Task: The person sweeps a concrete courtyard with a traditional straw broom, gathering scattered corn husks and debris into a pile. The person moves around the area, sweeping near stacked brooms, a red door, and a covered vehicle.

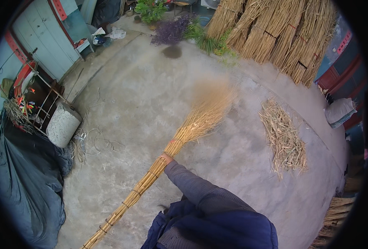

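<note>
A long straw broom (140, 185) slants across the middle of the view, its handle a bundle of yellow stalks tied with several dark bands. My right hand (166, 158) is wrapped round it, just below a reddish tie at the upper handle. Beyond the hand, the stalks fan out into a bushy head (207, 114) whose tips are smeared by motion over the concrete. The lower end of the handle runs out of the picture at the bottom left. A grey sleeve (196, 182) leads to my right hand. My left hand does not show.
Loose straw pieces (283, 139) lie in a heap on the concrete floor (130, 103) at the right. Tall stalk bundles (283, 35) lean at the back right. Potted plants (173, 29) stand at the back. Leftward are a stone roller (63, 124) and a dark tarp (28, 174).
</note>
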`<state>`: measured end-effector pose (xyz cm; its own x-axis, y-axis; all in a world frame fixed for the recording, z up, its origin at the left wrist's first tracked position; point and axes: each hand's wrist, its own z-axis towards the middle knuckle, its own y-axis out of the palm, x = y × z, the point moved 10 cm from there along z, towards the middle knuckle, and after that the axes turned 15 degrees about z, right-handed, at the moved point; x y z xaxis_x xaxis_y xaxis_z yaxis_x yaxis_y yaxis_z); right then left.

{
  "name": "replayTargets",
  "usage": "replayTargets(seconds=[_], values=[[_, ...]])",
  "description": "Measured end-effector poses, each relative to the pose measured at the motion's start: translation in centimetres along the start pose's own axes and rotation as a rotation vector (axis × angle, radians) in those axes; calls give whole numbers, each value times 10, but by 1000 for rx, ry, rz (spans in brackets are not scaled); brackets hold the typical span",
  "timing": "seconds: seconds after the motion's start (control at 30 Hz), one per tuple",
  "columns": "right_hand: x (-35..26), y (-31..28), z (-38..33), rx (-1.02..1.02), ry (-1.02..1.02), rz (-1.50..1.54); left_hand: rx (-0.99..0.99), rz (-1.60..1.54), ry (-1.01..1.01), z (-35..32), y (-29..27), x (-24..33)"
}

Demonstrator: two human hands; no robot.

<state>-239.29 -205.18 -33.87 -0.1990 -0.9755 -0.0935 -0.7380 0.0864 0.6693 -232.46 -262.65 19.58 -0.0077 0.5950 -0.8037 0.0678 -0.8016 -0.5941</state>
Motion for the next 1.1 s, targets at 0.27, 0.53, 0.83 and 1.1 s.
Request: replayTargets(seconds=[0.27, 0.53, 0.83, 1.1], values=[[-158, -50, 61, 29, -99, -11, 937, 25, 254, 62, -217, 132], [-431, -200, -55, 310, -402, 90, 17, -143, 647, 114, -237, 370], [-384, -185, -166, 372, -863, 436, 304, -368, 813, 236, -207, 397], [-176, -194, -219, 319, -1103, 706, 380, -17, 1013, 389, -179, 441]])
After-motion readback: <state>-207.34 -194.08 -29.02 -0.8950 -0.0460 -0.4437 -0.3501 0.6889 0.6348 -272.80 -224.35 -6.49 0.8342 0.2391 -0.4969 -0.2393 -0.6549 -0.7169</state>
